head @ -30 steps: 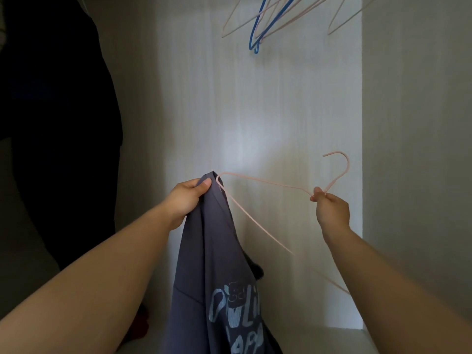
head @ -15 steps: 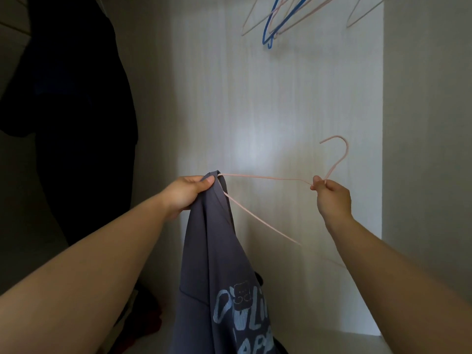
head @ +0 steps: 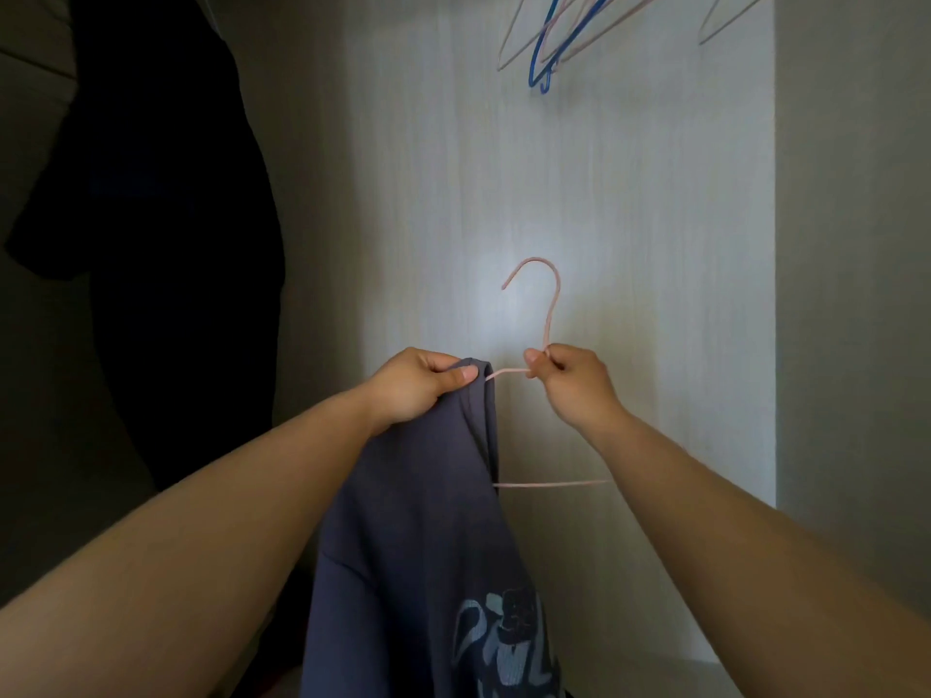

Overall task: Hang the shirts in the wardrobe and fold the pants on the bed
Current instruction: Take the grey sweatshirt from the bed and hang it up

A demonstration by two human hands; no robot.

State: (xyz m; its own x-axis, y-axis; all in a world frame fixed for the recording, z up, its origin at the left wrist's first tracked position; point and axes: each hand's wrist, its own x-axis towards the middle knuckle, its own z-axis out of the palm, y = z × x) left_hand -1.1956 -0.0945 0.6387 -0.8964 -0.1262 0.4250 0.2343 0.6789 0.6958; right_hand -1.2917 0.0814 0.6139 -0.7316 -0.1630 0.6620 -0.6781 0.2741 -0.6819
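One head-worn wide-angle view, facing forward and slightly down into the wardrobe, left hand and right hand close at centre, forearms entering from the near bottom corners, back panel just beyond, hangers cropped at far top

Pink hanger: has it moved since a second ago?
Yes. The pink hanger has shifted left, away from the wardrobe's right wall, toward the shirt.

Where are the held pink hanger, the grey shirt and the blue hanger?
pink hanger (head: 554, 304), head view, on the hook's stem.
grey shirt (head: 418, 521), head view, plain cloth below the collar.
blue hanger (head: 533, 78), head view, near its lowest bend.
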